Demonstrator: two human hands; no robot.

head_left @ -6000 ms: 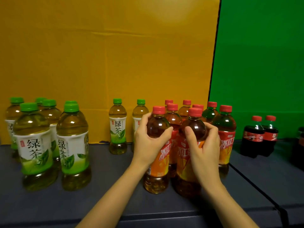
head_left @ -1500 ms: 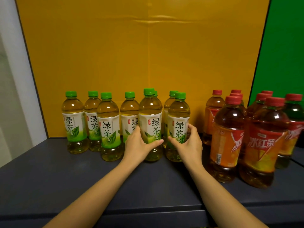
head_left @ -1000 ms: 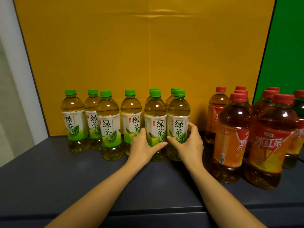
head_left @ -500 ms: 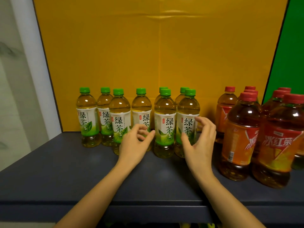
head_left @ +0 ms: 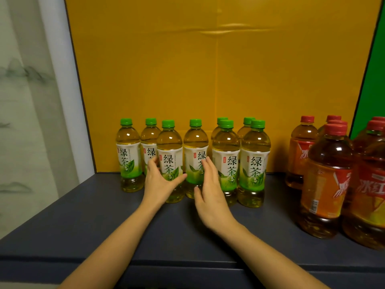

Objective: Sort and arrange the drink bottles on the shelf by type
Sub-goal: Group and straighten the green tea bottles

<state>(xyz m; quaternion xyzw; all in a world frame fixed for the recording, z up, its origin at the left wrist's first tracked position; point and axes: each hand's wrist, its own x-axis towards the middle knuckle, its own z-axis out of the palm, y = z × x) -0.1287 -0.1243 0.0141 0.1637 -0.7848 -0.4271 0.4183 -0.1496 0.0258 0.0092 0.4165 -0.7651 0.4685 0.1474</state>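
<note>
Several green-capped green tea bottles (head_left: 254,163) stand in a row against the back of the dark shelf (head_left: 83,226). My left hand (head_left: 158,184) wraps a front green tea bottle (head_left: 169,147), fingers on its left side, thumb across its lower front. My right hand (head_left: 208,195) is flat and open, fingertips beside the neighbouring green tea bottle (head_left: 195,142), between it and the bottle to its right. Red-capped iced tea bottles (head_left: 325,184) cluster at the right, apart from the green group.
A yellow cardboard panel (head_left: 208,80) backs the shelf, with a green panel (head_left: 375,80) at the far right. A pale wall with a curtain (head_left: 31,122) closes the left side. The shelf's front edge (head_left: 187,265) runs below my forearms.
Both hands have left the two right-hand green tea bottles and shifted left. My left hand now wraps the third bottle; my right hand has opened flat beside the fourth. The view has panned left.
</note>
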